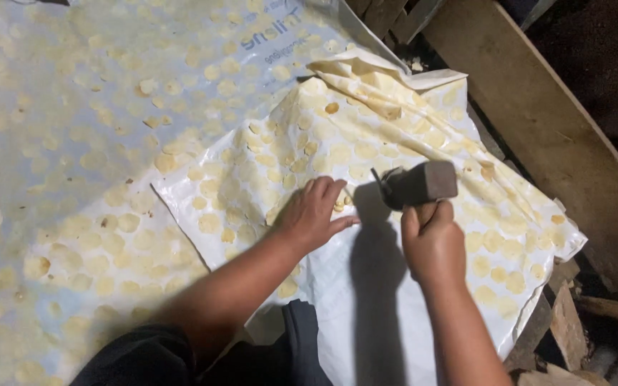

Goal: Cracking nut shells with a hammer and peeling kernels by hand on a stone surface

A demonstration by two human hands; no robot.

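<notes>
Right now the left hand point(314, 212) lies flat on a white plastic sheet point(366, 286), palm down, fingers spread slightly and resting on the pale round slices point(266, 171) stuck to that sheet. Just to the right of this hand, the right hand point(432, 243) is closed in a fist around the handle of a hammer point(418, 184), fingers wrapped tightly together. The hammer's dark blocky head hangs just above the sheet, beside the left fingertips, and casts a shadow point(375, 264) down the bare white part of the sheet. Beyond the sheet's far edge, the sheet is folded over into a crumpled flap point(366, 78). Left of the sheet lies a larger grey sheet point(59, 107), also dotted with round slices. Right of the sheet runs a wooden plank point(538, 114), with wood scraps point(574, 329) near its lower corner.
</notes>
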